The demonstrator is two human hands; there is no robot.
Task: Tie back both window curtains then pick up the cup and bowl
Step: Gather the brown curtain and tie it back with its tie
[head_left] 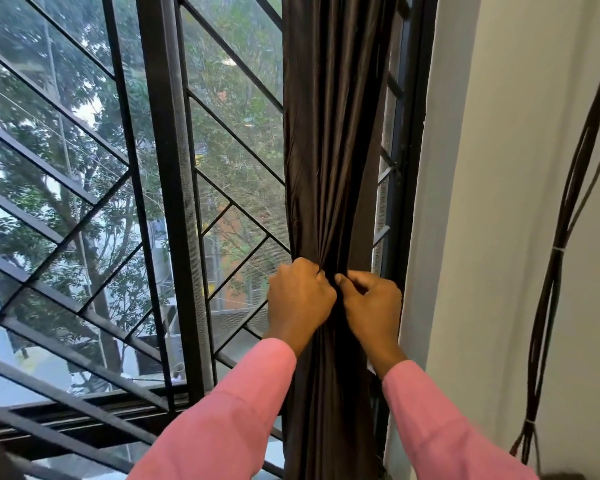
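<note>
A dark brown curtain [329, 133] hangs gathered into a narrow bunch at the right side of the window. My left hand [300, 297] grips the bunch from the left at its pinched waist. My right hand [371, 306] grips it from the right, thumb pressed against the fabric, knuckles almost touching the left hand. Both arms wear pink sleeves. Whether a tie-back cord is in my fingers I cannot tell. The other curtain, the cup and the bowl are out of view.
A black metal window grille [160, 168] with diagonal bars fills the left, with trees and buildings outside. The black window frame [413, 168] stands just right of the curtain. On the white wall [499, 202], a bundle of dark cables [555, 258] hangs down.
</note>
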